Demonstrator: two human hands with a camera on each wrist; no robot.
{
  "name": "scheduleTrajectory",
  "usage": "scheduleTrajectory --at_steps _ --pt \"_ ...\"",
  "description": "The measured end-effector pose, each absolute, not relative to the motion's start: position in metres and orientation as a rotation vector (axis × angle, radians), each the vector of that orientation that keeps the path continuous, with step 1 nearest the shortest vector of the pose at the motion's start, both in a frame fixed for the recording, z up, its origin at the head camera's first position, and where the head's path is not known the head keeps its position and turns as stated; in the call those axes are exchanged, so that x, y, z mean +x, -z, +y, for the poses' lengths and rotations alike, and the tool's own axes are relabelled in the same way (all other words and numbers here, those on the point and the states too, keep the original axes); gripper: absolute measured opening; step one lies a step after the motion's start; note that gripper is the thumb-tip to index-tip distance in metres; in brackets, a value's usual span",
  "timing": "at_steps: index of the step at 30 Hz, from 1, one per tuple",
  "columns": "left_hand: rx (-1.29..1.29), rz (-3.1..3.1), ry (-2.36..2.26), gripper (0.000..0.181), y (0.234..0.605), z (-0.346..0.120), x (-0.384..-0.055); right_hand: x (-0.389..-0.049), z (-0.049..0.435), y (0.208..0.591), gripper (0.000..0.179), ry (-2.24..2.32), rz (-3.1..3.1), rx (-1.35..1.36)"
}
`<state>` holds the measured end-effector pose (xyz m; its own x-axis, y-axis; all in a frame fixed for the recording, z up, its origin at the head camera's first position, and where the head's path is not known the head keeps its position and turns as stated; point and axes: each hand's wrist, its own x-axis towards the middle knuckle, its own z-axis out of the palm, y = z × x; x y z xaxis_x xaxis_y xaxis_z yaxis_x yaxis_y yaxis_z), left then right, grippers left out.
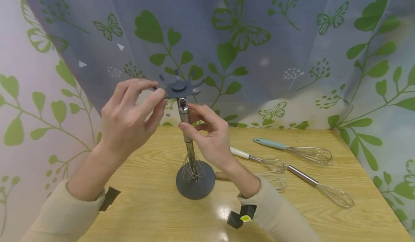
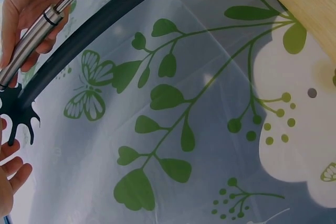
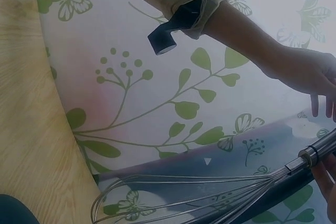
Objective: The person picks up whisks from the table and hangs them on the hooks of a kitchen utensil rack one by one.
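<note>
A dark grey utensil stand has a hooked top point(image 1: 178, 87), a slim pole point(image 2: 100, 27) and a round base point(image 1: 195, 191). My left hand point(image 1: 129, 112) pinches one of the hooks on its near left side between thumb and fingers. Beside the pole, my right hand point(image 1: 212, 137) holds a steel whisk point(image 1: 184, 119) by its handle, with the wire loops pointing down. The handle's top loop is right at the hooked top, just under its rim. In the right wrist view, the wires of this whisk point(image 3: 194, 187) run alongside the pole.
To the right on the wooden table point(image 1: 152, 213) lie a blue-handled whisk point(image 1: 270, 143), a white-handled whisk point(image 1: 240, 152) and a steel-handled whisk point(image 1: 303, 174). Another whisk point(image 1: 272, 180) lies partly behind my right forearm. A leaf-patterned curtain point(image 1: 291, 54) hangs behind the table.
</note>
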<state>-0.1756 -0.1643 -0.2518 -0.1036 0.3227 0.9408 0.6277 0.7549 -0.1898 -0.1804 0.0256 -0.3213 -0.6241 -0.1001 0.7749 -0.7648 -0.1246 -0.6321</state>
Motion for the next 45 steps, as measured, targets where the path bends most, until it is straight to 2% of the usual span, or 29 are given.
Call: scheduleTrajectory --at_steps 7,13,24,36,41,45 --pt "-0.747 -1.695 0.32 0.004 0.252 -0.164 -0.175 -0.181 0.026 0.322 0.076 -1.802 -1.661 0.961" --pt "-0.755 -1.703 0.321 0.005 0.253 -0.164 -0.175 -0.181 0.028 0.322 0.074 -1.815 -1.65 0.975" --pt "-0.761 -1.711 0.315 0.006 0.251 -0.163 -0.175 -0.177 0.033 0.321 0.04 -1.836 -1.689 0.955" --pt "-0.767 -1.714 0.316 0.007 0.251 -0.162 -0.175 -0.175 0.048 0.329 0.051 -1.815 -1.747 0.93" --pt "-0.766 -1.717 0.311 0.007 0.251 -0.162 -0.174 -0.174 0.055 0.331 0.043 -1.797 -1.791 0.901" --pt "-0.765 -1.72 0.302 0.007 0.25 -0.163 -0.173 -0.174 0.059 0.335 0.043 -1.798 -1.826 0.881"
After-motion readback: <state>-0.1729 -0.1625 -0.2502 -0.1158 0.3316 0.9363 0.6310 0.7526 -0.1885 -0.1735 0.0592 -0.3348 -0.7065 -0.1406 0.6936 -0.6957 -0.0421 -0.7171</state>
